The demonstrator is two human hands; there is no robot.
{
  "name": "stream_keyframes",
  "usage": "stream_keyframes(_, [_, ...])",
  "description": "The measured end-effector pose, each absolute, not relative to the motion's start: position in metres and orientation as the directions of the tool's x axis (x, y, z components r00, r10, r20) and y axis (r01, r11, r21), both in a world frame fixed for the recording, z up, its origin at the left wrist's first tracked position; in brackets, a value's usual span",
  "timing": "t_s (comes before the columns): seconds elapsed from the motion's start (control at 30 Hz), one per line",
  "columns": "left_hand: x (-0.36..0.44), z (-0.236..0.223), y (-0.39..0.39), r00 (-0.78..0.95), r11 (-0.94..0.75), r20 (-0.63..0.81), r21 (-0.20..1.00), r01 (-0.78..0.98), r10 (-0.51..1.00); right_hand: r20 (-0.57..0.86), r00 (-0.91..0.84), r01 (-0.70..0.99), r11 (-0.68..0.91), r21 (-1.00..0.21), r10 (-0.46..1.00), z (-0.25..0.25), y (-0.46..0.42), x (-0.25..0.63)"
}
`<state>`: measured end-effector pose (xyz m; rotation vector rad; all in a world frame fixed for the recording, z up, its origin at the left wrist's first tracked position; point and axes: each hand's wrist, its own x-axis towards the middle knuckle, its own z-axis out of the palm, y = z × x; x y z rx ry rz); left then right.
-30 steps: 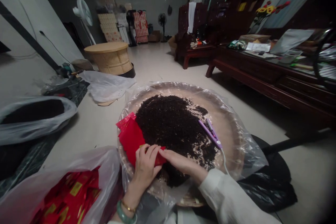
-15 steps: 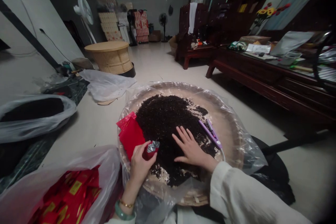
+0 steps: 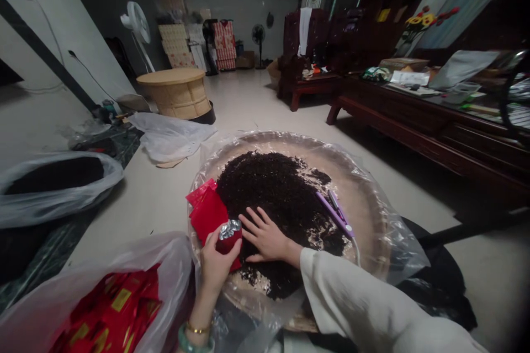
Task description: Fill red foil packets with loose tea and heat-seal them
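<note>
A wide round tray [image 3: 364, 187] lined with clear plastic holds a heap of dark loose tea leaves [image 3: 273, 187]. My left hand [image 3: 215, 265] grips a small red pouch [image 3: 229, 234] with its silver-lined mouth open, held at the near left edge of the heap. My right hand [image 3: 265, 237] lies flat on the leaves with fingers spread, right beside the pouch's mouth. A stack of empty red pouches [image 3: 206, 209] rests on the tray's left side. A purple heat-sealing clip [image 3: 333, 210] with a white cord lies on the leaves to the right.
A clear bag of red packets [image 3: 107, 309] sits at my lower left. Another plastic bag of dark leaves [image 3: 53, 182] is farther left. A round wicker stool [image 3: 176, 91], a fan [image 3: 136, 25] and a long dark wooden table [image 3: 439, 121] stand beyond.
The pouch, held in both hands a second ago, now stands with its mouth open in my left hand. My right hand went out onto the leaves, then drew back toward the pouch.
</note>
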<state>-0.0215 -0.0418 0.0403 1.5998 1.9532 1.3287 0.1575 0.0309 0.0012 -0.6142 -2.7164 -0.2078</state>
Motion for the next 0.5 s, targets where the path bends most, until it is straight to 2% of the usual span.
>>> stream_keyframes(0.13, [-0.023,0.041,-0.041,-0.356,-0.003,0.269,0.801,0.598,0.895,0.321,-0.907,0.317,0.944,0.097,0.272,-0.002,0.029,0.141])
stream_keyframes(0.27, [-0.024,0.042,-0.040,-0.371,0.032,0.234,0.808,0.588,0.899,0.308,-0.941,0.174,0.982,0.075,0.143,-0.007,0.025,0.147])
stream_keyframes(0.5, [-0.020,0.040,-0.039,-0.339,-0.035,0.312,0.779,0.626,0.888,0.374,-0.926,0.085,0.993,0.077,0.051,-0.014,0.026,0.162])
